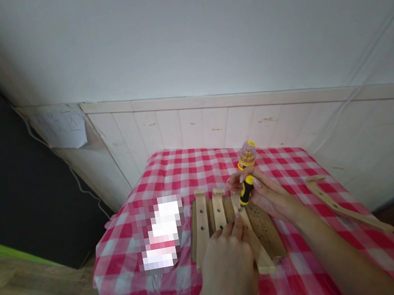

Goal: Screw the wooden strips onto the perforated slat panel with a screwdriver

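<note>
My right hand (pixel 272 197) grips a black-and-yellow screwdriver (pixel 246 190), tilted with its tip down at a screw (pixel 240 209) in a pale wooden slat (pixel 263 258). Pressed on this slat is my left hand (pixel 230 258), fingers close together and one fingertip just below the screw; its thumb is hidden. The slat lies at an angle across a darker wooden board (pixel 267 229). Two similar slats, a left one (pixel 202 220) and a middle one (pixel 218 209), rest on the board with dark round fastenings or holes in them. Several small dark specks, perhaps screws, lie on the board's right side.
Behind my right hand stands a clear-topped container (pixel 247 153) of yellowish bits. A loose curved slat (pixel 339 208) lies at the right on the checked tablecloth (pixel 192 163). A blurred-out white item (pixel 164 232) is at the left. A panelled wall (pixel 200 124) borders the table's back.
</note>
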### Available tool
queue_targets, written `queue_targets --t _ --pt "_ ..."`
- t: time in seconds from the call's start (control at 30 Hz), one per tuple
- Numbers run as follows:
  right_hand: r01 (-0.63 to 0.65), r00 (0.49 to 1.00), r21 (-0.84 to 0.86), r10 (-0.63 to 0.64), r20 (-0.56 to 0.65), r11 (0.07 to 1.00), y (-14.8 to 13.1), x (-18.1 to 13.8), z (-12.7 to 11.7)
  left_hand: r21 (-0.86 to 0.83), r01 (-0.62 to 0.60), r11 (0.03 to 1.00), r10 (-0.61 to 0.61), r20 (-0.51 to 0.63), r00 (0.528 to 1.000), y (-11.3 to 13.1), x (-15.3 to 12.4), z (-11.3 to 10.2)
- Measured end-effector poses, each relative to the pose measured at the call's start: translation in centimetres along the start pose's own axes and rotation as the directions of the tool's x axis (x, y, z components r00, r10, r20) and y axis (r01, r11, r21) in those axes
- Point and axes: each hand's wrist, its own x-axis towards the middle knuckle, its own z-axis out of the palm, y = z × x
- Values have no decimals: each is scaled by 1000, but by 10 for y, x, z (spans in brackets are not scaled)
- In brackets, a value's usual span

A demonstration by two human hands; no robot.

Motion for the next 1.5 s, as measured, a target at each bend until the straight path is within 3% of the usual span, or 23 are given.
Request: queue_targets --t 0.13,0.43,0.7,1.1,1.27,1.5 --pt "-39 999 55 39 2 998 -3 -1 0 16 4 1000 -4 -7 1000 0 1 1" --pt "7 993 47 -2 -117 999 13 3 -2 -48 6 999 -6 -3 1000 -1 1 -1" --pt "-12 999 -20 11 -46 1000 -3 2 -1 -7 9 1000 -9 -4 1000 0 -1 -1" --pt "6 997 40 -3 -76 999 -5 3 2 -42 16 999 -15 19 1000 1 0 0" --pt "-44 995 77 51 -88 996 -3 5 0 -24 17 1000 -16 24 1000 1 1 0" --pt "-21 996 -154 6 -94 988 0 2 -11 -36 15 999 -15 10 1000 0 0 0"
